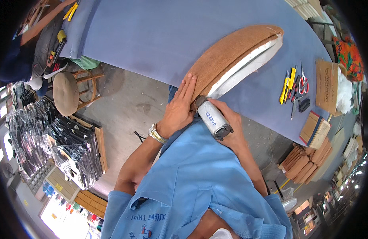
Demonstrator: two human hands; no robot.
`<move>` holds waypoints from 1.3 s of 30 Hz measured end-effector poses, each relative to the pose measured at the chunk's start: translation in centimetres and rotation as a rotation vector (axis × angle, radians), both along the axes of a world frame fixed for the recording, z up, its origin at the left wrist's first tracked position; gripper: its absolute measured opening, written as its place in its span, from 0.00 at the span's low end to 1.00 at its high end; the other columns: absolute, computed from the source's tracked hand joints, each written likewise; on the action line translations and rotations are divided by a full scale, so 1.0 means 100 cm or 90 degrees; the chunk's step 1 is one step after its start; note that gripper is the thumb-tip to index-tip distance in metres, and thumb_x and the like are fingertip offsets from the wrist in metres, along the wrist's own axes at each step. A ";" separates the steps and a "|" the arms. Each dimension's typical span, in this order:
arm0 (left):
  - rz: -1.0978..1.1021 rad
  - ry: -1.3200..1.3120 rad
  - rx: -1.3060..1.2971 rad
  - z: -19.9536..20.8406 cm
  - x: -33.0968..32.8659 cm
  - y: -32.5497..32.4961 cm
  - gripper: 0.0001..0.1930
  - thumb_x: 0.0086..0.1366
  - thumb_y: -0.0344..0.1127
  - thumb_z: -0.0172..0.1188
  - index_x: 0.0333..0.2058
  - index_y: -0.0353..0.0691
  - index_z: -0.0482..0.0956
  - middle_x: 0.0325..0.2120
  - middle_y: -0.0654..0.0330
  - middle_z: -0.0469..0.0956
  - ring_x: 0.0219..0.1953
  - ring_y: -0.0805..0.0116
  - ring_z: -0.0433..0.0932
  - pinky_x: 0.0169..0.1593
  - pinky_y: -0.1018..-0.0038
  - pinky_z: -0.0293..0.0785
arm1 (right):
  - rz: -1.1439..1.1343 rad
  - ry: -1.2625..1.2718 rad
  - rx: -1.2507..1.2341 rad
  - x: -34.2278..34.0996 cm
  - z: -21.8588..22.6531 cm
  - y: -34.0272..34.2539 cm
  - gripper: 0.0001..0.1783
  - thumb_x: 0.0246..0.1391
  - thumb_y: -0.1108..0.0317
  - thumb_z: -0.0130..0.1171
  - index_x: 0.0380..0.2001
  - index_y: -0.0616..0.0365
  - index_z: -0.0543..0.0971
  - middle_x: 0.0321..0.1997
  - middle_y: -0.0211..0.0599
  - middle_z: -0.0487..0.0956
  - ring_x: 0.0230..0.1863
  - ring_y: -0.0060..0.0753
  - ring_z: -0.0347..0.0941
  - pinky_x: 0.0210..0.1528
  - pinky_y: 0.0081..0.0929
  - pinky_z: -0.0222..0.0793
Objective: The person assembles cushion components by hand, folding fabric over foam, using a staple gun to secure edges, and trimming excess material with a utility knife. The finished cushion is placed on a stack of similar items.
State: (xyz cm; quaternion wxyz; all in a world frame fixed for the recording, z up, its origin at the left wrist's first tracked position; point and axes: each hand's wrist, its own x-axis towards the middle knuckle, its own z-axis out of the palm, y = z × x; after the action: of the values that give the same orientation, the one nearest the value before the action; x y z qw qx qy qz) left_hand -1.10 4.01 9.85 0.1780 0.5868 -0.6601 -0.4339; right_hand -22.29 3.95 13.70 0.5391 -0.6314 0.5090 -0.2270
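A long curved upholstered piece in brown fabric lies across the blue-covered table, its white inner side facing right. Its near end reaches past the table edge toward my body. My left hand holds that near end, fingers pressed together along the brown fabric and the thumb side close to the tool. Gripped in my right hand is a silver and black pneumatic staple gun, its nose up against the near end of the piece. The gun's body hides the contact point and part of my right fingers.
On the table's right lie yellow cutters, red-handled scissors and small tools, near a cardboard box. Brown pieces are stacked lower right. A round stool and plastic-wrapped stacks stand left; another person is upper left.
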 end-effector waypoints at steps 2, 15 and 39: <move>-0.003 0.002 0.003 0.001 0.001 -0.001 0.54 0.54 0.17 0.60 0.78 0.39 0.42 0.78 0.47 0.46 0.79 0.45 0.48 0.77 0.58 0.56 | 0.004 -0.004 -0.044 -0.002 -0.005 0.003 0.42 0.41 0.70 0.73 0.65 0.59 0.75 0.60 0.50 0.81 0.59 0.52 0.80 0.62 0.39 0.75; 0.027 -0.007 -0.009 -0.004 -0.003 0.008 0.56 0.54 0.17 0.64 0.78 0.39 0.43 0.78 0.46 0.49 0.78 0.46 0.51 0.76 0.58 0.58 | 0.037 0.010 -0.056 0.000 0.001 0.011 0.43 0.41 0.68 0.74 0.65 0.58 0.75 0.58 0.50 0.82 0.58 0.53 0.80 0.60 0.40 0.75; 0.119 -0.005 -0.061 -0.019 -0.014 0.025 0.50 0.55 0.19 0.66 0.75 0.30 0.50 0.74 0.40 0.56 0.76 0.42 0.56 0.75 0.58 0.61 | 0.078 0.026 0.018 -0.001 0.007 0.011 0.44 0.40 0.63 0.75 0.65 0.56 0.75 0.58 0.50 0.81 0.58 0.57 0.79 0.59 0.42 0.75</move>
State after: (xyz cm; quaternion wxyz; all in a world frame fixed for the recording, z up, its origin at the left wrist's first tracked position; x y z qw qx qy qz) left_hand -2.52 6.46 7.96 0.2428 0.6386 -0.6230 -0.3809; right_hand -22.39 5.06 14.36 0.5504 -0.6584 0.4831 -0.1737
